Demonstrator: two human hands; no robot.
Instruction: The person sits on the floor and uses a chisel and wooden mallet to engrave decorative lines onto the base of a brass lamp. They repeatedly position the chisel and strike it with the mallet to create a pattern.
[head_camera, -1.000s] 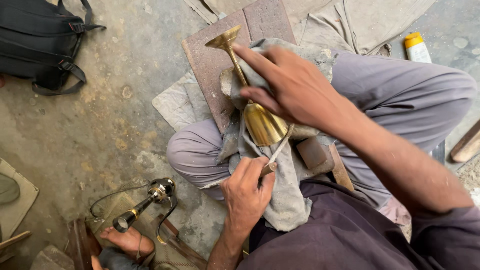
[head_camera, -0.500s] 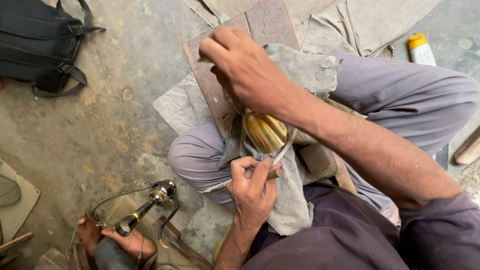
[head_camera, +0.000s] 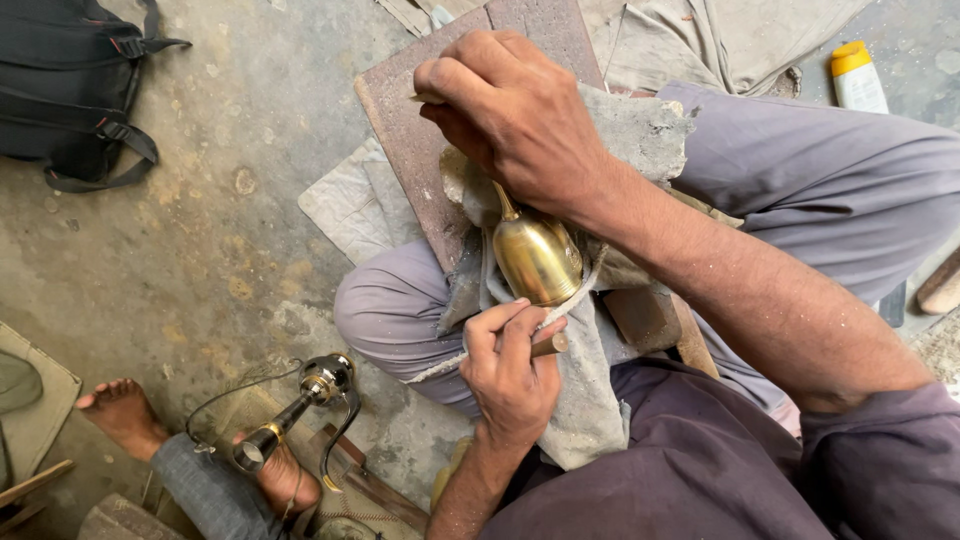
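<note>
A shiny brass goblet-shaped piece (head_camera: 535, 258) lies across my lap on a grey cloth (head_camera: 590, 400), its cup toward me. My right hand (head_camera: 510, 110) is closed over its stem and flared far end, hiding that end. My left hand (head_camera: 510, 375) pinches a small tool with a wooden handle (head_camera: 550, 344) against the near rim of the cup, partly wrapped in the cloth. The tool's tip is hidden by my fingers.
A reddish flat slab (head_camera: 410, 130) lies under the piece, over cloth on the concrete floor. A black backpack (head_camera: 70, 90) sits top left, a yellow-capped bottle (head_camera: 855, 75) top right. Another person's bare feet (head_camera: 125, 415) and a brass-and-steel fitting with wire (head_camera: 300, 400) are at bottom left.
My right hand has slid from the cup's body up the stem to cover the flared end. My left hand stays at the cup's rim with the tool.
</note>
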